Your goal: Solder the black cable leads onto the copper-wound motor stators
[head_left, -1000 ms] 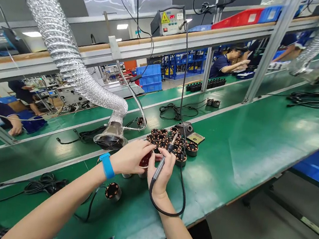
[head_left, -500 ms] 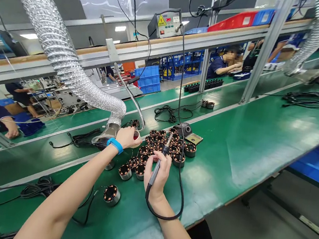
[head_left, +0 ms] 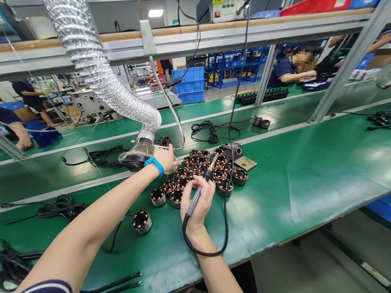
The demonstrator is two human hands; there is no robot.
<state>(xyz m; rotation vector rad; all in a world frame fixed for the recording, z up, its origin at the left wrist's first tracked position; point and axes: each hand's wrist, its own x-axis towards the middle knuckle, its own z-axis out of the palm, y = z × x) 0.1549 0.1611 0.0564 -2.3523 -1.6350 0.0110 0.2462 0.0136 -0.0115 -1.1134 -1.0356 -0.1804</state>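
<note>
My right hand [head_left: 200, 201] is closed round the grey handle of a soldering iron [head_left: 203, 186]. The iron's tip points up and away, over a cluster of motor stators [head_left: 189, 169] with copper windings and dark cores. My left hand [head_left: 165, 158], with a blue wristband [head_left: 154, 165], reaches to the far left side of the cluster, close to the fume hood nozzle [head_left: 138, 153]. Its fingers are mostly turned away, so whatever they hold is hidden. One stator [head_left: 142, 222] stands apart, nearer to me. Behind the cluster sits a dark soldering iron stand [head_left: 234, 150].
A silver duct [head_left: 115, 95] hangs down on the left. Black cables [head_left: 9, 261] lie on the green bench [head_left: 306, 180]. The iron's cord [head_left: 238, 85] runs up to a soldering station [head_left: 223, 2] on the shelf. Other people work beyond the frame.
The view has shifted, lowering the shelf's place upward in the picture. A round whitish thing with red inside, seen by my left hand before, no longer shows. The iron stays in my right hand.
</note>
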